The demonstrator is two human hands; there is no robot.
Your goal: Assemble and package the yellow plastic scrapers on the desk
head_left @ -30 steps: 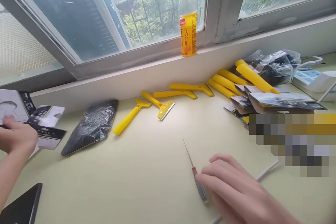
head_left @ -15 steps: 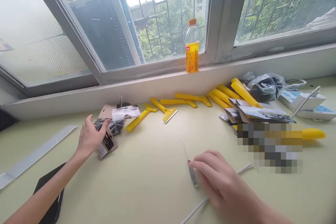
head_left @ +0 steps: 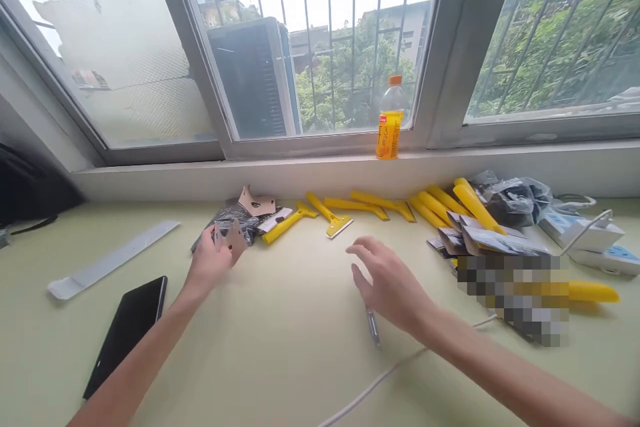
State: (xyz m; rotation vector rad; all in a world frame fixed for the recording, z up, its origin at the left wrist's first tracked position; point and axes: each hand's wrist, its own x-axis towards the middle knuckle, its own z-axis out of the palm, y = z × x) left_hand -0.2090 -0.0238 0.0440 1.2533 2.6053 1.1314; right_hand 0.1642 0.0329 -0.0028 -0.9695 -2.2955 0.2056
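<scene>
My left hand [head_left: 206,265] grips a bent cardboard packaging card [head_left: 236,240] at the left of the table. Behind it lie crumpled dark plastic packaging [head_left: 227,213] and another brown card [head_left: 257,203]. My right hand [head_left: 393,283] is held over the middle of the table, fingers apart, with nothing in them. Below it lies a screwdriver [head_left: 373,328], its handle showing and its shaft hidden by the hand. Between and beyond the hands, several yellow scrapers lie in a row, among them a scraper with a metal blade [head_left: 330,217] and a scraper beside the packaging [head_left: 286,225].
At the right is a pile of yellow handles [head_left: 477,207] and printed cards [head_left: 505,240], partly pixelated. Power strips [head_left: 580,223] stand beyond it. A white cable [head_left: 360,403] crosses the front. A phone [head_left: 127,333] and pale strip [head_left: 120,260] lie left; a drink bottle [head_left: 390,133] stands on the sill.
My left hand has closed on a card and lifted it from the packaging. My right hand has moved forward, away from beside the screwdriver to above it. The camera view has shifted.
</scene>
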